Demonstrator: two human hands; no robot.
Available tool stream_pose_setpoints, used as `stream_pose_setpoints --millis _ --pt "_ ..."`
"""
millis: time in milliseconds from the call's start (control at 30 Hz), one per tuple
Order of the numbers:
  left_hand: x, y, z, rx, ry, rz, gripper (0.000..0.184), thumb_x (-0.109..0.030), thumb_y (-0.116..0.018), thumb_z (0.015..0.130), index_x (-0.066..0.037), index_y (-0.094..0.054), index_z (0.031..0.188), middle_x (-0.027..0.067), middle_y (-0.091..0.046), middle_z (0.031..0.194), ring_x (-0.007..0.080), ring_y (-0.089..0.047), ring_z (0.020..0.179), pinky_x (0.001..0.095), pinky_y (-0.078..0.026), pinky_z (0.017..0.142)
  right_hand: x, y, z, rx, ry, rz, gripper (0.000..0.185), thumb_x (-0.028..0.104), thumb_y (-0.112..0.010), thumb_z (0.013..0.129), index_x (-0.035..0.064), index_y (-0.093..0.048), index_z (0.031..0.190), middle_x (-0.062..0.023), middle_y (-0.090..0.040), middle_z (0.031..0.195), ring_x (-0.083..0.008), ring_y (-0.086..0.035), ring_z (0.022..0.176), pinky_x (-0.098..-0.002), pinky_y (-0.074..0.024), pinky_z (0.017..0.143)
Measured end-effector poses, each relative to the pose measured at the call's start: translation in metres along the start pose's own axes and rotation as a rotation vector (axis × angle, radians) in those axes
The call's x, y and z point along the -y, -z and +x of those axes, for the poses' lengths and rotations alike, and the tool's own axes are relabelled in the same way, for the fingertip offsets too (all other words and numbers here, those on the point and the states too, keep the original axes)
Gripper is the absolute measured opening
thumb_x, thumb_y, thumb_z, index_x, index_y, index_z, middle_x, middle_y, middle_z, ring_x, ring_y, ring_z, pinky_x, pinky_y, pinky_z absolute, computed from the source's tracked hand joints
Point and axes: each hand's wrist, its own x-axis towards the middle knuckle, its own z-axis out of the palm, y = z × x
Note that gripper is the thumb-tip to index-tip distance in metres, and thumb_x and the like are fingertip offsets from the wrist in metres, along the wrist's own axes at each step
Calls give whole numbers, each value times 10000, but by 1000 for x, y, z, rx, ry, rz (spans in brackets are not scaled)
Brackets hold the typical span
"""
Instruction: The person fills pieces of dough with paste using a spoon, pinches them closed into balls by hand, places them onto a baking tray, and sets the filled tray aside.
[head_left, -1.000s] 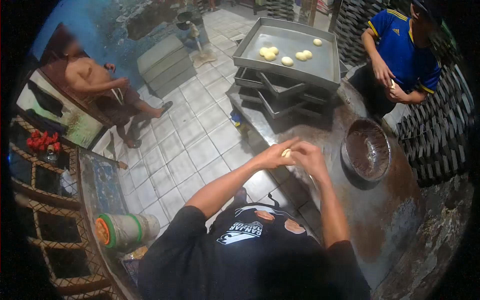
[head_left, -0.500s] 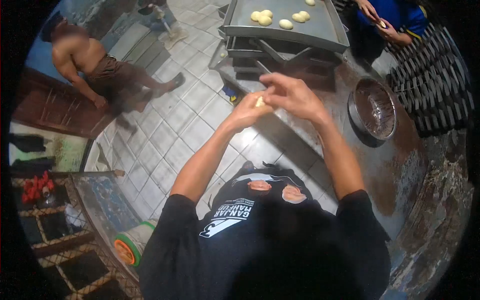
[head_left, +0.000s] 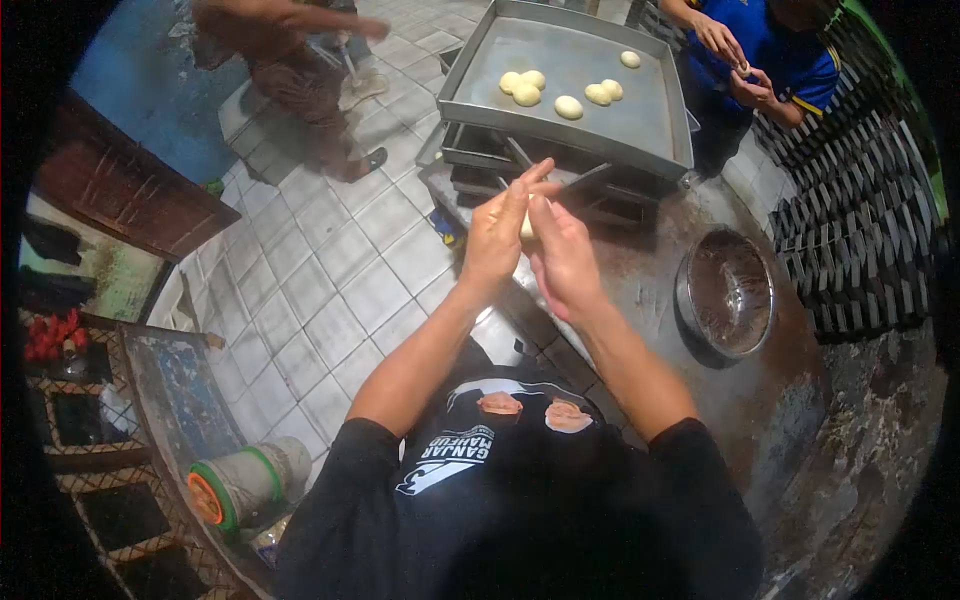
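My left hand (head_left: 494, 238) and my right hand (head_left: 567, 252) are brought together in front of my chest, palms facing. Between them sits a pale dough ball (head_left: 527, 226), mostly covered by my fingers and palms. Just beyond my fingertips stands a metal tray (head_left: 470, 112) with several smooth dough balls (head_left: 526, 94) lying on it, some touching one another. To the right of my right hand is a metal bowl (head_left: 748, 335) with a dark brown paste smeared inside.
The tray rests on a stack of other trays (head_left: 480, 150) at the table (head_left: 660, 390). Across from me a co-worker in a blue shirt (head_left: 762, 45) holds a small piece in both hands. Another person (head_left: 300, 80) is on the tiled floor (head_left: 340, 270) at the left. A plastic container (head_left: 255, 480) lies lower left.
My hands have come from a pinching, overlapping pose to palms pressed together around the dough. The person at the left has moved toward the back. The view has shifted slightly.
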Motion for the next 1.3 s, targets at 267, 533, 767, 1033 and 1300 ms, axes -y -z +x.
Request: stream_pose_setpoints --millis 267,533,767,1033,1300 --pt "-1 57 75 -113 -148 163 552 -211 -494 1078 7 -341 1562 159 -448 1555 247 -484 1370 363 -368 1148 42 5 139 350 -200 -189 280 193 -600 1009 -9 -624 1201 -75 -679 1116 -127 -642 979 -303 -522 858" --pt "-5 224 115 -365 14 269 498 -55 -593 982 -27 -490 1468 130 -573 1413 234 -604 1229 349 -463 1036 46 63 438 -48 552 -1741 443 281 -607 1000 -53 -555 1286 -234 -621 1260 -345 -597 1142 -456 -455 999" --pt "-4 316 121 -478 151 421 430 -33 -561 974 -23 -560 1404 116 -598 1373 213 -620 1178 336 -478 981 13 85 481 282 257 -1707 588 392 -467 1060 1 -416 1496 -286 -330 1583 -433 -279 1493 -456 -254 1225" --pt "-13 308 190 -319 57 401 450 -12 -588 934 -31 -565 1383 114 -616 1351 207 -629 1174 342 -483 1002 51 55 497 68 -223 -1035 635 414 -365 1090 44 -261 1596 -216 -172 1674 -394 -148 1550 -450 -153 1258" --pt "-32 235 261 328 -385 743 393 -176 -681 919 -15 -645 1275 186 -616 1361 348 -591 1260 445 -461 1068 91 77 481 -42 -126 -788 670 536 -488 1030 78 -458 1517 -186 -504 1514 -247 -401 1453 -399 -265 1215"
